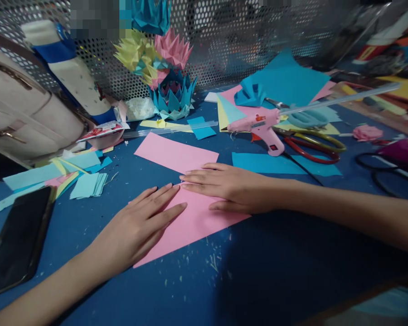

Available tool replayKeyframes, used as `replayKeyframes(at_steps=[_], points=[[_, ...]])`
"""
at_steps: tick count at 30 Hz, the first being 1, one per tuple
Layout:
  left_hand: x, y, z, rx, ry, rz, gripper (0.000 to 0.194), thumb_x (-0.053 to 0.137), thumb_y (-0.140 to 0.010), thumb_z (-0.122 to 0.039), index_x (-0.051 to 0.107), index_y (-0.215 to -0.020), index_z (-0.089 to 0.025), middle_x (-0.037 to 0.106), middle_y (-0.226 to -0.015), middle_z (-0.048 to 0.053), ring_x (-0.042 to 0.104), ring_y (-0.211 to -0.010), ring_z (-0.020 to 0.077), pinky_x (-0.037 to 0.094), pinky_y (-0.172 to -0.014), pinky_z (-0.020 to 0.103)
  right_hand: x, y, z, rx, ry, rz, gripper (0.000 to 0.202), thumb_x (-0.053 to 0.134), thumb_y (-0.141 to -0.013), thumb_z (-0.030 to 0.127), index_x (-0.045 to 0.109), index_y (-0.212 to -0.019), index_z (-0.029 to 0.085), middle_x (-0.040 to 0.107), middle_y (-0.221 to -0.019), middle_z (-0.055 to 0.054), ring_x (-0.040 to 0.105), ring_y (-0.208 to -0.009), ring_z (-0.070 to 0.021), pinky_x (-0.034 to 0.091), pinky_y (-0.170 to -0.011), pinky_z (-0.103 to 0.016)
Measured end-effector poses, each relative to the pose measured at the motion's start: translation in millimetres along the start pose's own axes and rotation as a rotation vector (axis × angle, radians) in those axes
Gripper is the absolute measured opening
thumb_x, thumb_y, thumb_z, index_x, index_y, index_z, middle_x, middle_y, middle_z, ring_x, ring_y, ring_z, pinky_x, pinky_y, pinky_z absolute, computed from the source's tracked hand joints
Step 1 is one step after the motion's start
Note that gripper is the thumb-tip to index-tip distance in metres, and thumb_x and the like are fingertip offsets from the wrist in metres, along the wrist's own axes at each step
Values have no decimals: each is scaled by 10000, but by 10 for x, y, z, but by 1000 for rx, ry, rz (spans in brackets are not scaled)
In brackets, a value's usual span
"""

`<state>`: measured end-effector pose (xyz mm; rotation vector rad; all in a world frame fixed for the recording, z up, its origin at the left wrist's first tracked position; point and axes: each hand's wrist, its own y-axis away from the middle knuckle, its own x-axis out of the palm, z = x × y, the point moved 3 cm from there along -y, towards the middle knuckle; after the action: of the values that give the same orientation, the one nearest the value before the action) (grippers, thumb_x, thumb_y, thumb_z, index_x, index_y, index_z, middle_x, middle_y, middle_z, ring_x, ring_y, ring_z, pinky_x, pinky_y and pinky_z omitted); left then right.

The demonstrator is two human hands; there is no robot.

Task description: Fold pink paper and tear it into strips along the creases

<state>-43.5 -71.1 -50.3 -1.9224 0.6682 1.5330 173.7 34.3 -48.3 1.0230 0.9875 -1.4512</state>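
Observation:
A sheet of pink paper (pixel 190 224) lies on the blue tabletop under both hands. My left hand (pixel 143 222) rests flat on its left side, fingers stretched toward the far edge. From the right, my right hand (pixel 227 188) lies flat along that same far edge, fingers pointing left. The fingertips of both hands nearly meet there. Just beyond is a second pink paper strip (pixel 175 151), partly hidden by my right fingers. Past my right hand lies a blue paper strip (pixel 285 164).
A pink glue gun (pixel 258 127) and red-and-yellow-handled scissors (pixel 313 149) lie beyond my right hand. Folded paper flowers (pixel 173 93) stand at the back. A phone (pixel 20 235), paper scraps (pixel 90 184), a bottle (pixel 68 68) and a pale bag (pixel 30 99) occupy the left.

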Motion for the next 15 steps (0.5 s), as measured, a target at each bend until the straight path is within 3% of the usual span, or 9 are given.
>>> replayKeyframes(at_steps=[5, 15], points=[[13, -1, 2, -5, 5, -14, 474, 368, -993, -107, 425, -1451, -211, 318, -1577, 105, 310, -1445, 266, 333, -1141, 533, 3, 3, 5, -8, 42, 2, 592, 369, -1009, 407, 329, -1495, 72, 308, -1560, -168, 252, -1463, -249, 199, -1179, -456], [13, -7, -5, 5, -13, -15, 486, 357, -993, -94, 409, -1460, -217, 325, -1572, 112, 314, -1444, 267, 351, -1129, 543, 36, 9, -20, -24, 88, -23, 593, 402, -999, 395, 301, -1512, 114, 313, -1565, -144, 245, -1465, -235, 189, -1182, -447]])
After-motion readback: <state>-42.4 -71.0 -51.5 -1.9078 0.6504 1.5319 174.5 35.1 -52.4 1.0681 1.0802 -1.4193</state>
